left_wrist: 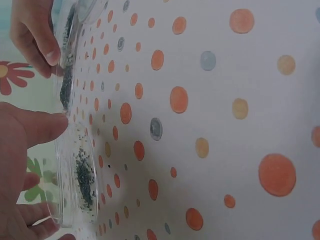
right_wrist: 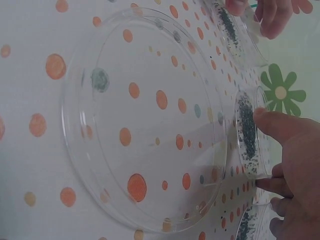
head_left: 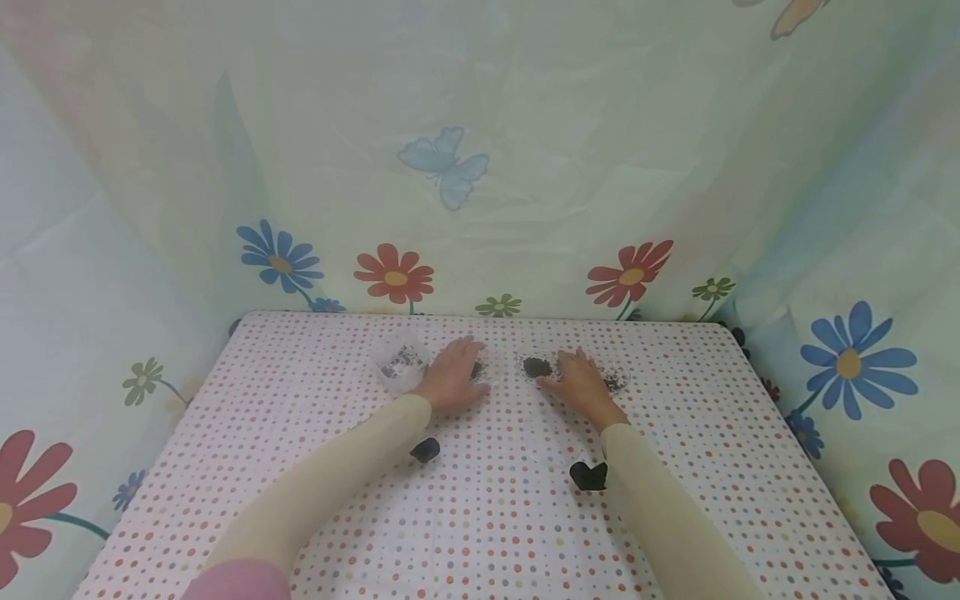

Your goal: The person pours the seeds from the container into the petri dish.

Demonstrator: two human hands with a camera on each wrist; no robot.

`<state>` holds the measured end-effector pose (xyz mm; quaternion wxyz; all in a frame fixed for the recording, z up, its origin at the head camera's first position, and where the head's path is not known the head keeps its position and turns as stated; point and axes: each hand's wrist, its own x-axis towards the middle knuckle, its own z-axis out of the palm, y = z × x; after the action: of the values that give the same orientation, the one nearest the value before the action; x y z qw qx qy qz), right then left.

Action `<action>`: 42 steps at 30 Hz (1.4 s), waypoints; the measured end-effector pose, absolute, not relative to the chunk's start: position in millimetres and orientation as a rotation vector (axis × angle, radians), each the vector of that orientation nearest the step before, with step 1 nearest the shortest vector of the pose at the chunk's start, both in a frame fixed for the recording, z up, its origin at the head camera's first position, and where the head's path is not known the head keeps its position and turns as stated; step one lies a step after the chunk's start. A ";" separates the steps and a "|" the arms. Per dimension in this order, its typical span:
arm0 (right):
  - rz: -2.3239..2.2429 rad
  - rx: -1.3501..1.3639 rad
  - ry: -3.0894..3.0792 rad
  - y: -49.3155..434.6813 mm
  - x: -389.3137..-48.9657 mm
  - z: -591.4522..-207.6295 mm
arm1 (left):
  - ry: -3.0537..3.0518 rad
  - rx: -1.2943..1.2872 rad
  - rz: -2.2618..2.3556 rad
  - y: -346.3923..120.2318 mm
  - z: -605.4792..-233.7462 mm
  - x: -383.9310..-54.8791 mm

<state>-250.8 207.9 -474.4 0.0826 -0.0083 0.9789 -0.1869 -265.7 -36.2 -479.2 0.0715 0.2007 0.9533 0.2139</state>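
My left hand [head_left: 452, 375] spans a clear petri dish [left_wrist: 95, 200] of dark granules, thumb at one side of its rim and fingertips at the other. To its right, my right hand [head_left: 581, 387] holds a second petri dish [right_wrist: 240, 150] in the same way, thumb on the near rim and index finger at the far side. A dark heap of granules [head_left: 537, 367] shows beside that thumb. Right of the right hand lies a third dish [head_left: 613, 381] with scattered granules. In the right wrist view, a large clear round dish [right_wrist: 150, 120] lies in front of the right hand.
Left of the left hand stands another clear container [head_left: 401, 362] with granules in it. The dotted tablecloth [head_left: 495, 517] covers the table up to its back edge. Behind it hangs a flowered curtain [head_left: 540, 192], with more at both sides.
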 end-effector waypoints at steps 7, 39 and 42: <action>-0.571 -0.012 2.916 207.3 -252.0 -475.8 | 2.866 0.544 0.641 -36.4 -480.6 -267.8; -0.614 0.007 2.900 208.6 -251.1 -477.9 | 2.834 0.664 0.716 -35.8 -482.8 -268.9; -0.610 0.016 2.901 207.9 -250.9 -478.0 | 2.820 0.669 0.751 -34.7 -483.5 -269.8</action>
<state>-250.9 207.9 -478.0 0.0887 0.0054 0.9747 -0.2049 -269.8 -34.7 -483.5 0.0738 0.2228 0.9393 0.2502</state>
